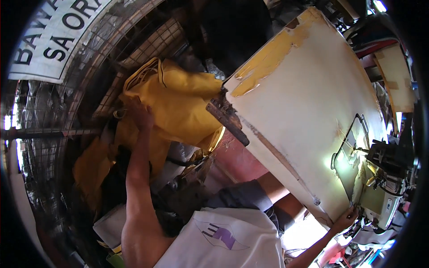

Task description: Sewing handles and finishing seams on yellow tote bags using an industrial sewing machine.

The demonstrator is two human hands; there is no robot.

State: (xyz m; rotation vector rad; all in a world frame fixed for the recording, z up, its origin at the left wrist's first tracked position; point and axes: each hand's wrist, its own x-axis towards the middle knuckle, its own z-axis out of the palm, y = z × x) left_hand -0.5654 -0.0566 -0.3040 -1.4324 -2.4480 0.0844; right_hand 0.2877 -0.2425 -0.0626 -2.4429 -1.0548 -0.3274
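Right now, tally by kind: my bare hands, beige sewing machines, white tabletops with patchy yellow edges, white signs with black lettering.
Bare hands: 2 (left hand, right hand)
Beige sewing machine: 1
White, yellow-edged tabletop: 1
White, black-lettered sign: 1
Total: 5

I see a white sign [73,40] with large dark lettering hanging at the upper left, cut off by the rim of my view. Beside it, a wire mesh [100,58] curves down the left side, and a dark horizontal bar [44,133] crosses it lower down. At the upper right I make out a tan board [395,78] standing upright, and above it a bright light [379,6]. Low in the middle I see a reddish surface [237,154], partly hidden.
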